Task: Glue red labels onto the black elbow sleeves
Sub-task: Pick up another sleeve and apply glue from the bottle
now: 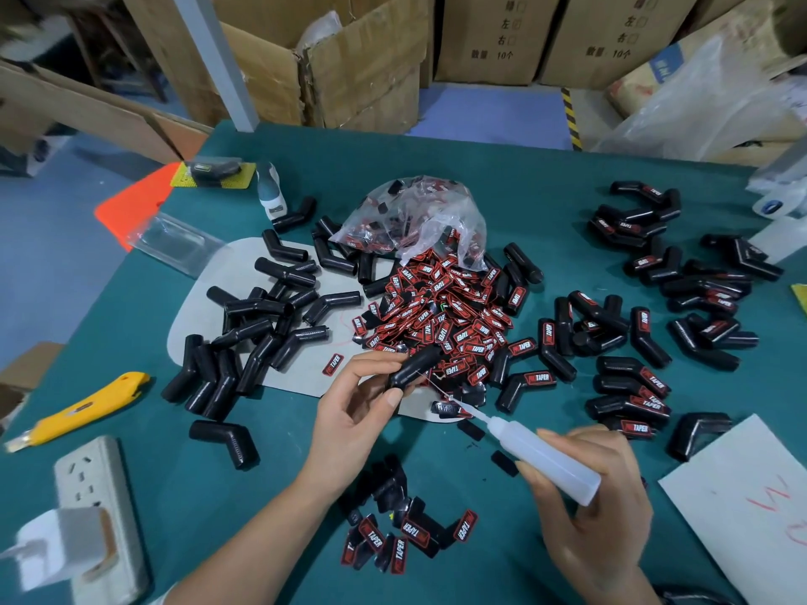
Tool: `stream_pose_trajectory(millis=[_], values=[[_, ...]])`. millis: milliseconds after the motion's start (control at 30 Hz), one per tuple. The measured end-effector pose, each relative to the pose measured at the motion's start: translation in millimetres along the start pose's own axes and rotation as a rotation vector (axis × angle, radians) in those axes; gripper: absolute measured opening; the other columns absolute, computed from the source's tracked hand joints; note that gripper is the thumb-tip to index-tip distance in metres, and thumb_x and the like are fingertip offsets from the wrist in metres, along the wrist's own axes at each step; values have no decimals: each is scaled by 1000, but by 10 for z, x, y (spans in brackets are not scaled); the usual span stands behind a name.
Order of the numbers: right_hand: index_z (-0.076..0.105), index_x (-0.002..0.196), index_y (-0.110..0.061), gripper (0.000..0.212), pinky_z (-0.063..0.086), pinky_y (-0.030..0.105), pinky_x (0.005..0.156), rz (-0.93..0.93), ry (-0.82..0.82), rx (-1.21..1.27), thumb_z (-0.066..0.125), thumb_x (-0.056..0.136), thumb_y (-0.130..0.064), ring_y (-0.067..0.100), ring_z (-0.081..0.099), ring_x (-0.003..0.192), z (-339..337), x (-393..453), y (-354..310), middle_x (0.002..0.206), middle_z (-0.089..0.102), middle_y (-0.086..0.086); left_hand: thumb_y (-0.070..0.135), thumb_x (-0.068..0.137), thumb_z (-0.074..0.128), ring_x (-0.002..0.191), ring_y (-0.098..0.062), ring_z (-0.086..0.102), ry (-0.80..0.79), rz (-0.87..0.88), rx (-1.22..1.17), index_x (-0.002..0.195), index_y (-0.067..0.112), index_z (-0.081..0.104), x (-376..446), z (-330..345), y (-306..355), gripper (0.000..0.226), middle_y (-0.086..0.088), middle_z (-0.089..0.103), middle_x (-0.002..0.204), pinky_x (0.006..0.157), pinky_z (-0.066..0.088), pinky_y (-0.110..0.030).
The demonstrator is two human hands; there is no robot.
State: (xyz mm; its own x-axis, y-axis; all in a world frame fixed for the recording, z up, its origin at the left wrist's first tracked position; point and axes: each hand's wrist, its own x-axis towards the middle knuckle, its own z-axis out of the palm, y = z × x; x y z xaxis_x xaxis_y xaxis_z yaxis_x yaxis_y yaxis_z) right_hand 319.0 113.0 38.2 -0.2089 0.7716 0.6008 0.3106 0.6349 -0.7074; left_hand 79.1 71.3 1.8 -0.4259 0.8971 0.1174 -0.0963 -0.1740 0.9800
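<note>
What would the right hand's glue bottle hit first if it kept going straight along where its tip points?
Probably the black elbow sleeve gripped by the left hand. The glue bottle in the right hand aims its thin nozzle up-left at it, though depth is uncertain.

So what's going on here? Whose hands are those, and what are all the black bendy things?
The camera sits on a person's head, looking down at their own hands. The left hand holds a black rubber sleeve. The right hand holds a glue bottle with a thin needle tip pointing toward the sleeve. On the green table, plain sleeves lie left, a pile of red labels spills from a bag in the middle, and sleeves with labels on lie right. A yellow knife lies nearby.
</note>
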Motion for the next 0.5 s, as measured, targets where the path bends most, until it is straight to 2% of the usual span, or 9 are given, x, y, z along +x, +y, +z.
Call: stream_pose_trajectory(millis=[233,433,500], values=[[64,107,-20,22,47,22,78,-11,-4,4,63,103,-41,6,59,91,5,-1,-16,95,61,0,13,97,67,121,-40,64,-6,-7,-34,114,22,71,-3,7,6,20,-7,66,129,102,57,-44],[63,105,-6,34,48,26,75,0,1,-8,62,103,-40,10,58,85,-2,-1,2,89,63,7,11,97,66,119,-40,65,-11,-4,-62,114,20,71,-6,23,36,20,-8,66,128,100,57,-42],[63,107,-9,30,47,25,75,-16,-2,4,63,103,-39,10,57,84,-1,-2,-2,87,62,7,11,96,66,120,-39,65,-10,-8,-68,113,19,70,-8,28,47,19,-8,66,128,100,58,-41]])
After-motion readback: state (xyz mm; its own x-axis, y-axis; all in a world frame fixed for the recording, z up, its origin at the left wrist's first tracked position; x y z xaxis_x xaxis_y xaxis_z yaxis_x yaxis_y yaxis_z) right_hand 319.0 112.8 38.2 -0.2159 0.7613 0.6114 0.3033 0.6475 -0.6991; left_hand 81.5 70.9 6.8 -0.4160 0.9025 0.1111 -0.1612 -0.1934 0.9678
